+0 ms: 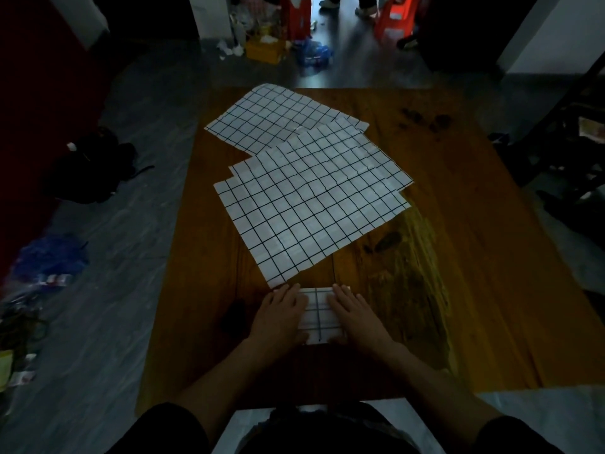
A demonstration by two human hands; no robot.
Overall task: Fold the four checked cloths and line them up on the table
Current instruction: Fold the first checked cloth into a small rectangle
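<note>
folded cloth (319,314): a small white square with dark check lines, lying flat on the near middle of the table, just in front of the spread cloths
left hand (281,314): palm down on the left part of the folded cloth, fingers straight and close together, pointing away from the person; it presses flat and grips nothing
right hand (352,314): palm down on the right part of the same cloth, fingers straight and pointing forward, pressing flat with nothing gripped
forearms: both reach in from the near edge and angle inward toward the cloth
near spread cloth (311,204): unfolded, set at a slant in the middle of the table; its near corner lies just beside the left hand's fingertips
second spread cloth (386,172): only its edges show from under the near one
far spread cloth (278,119): unfolded at the far left, partly covered
table (458,273): brown wood with dark stains
floor (131,224): grey, with dark bundles and clutter around the table
</note>
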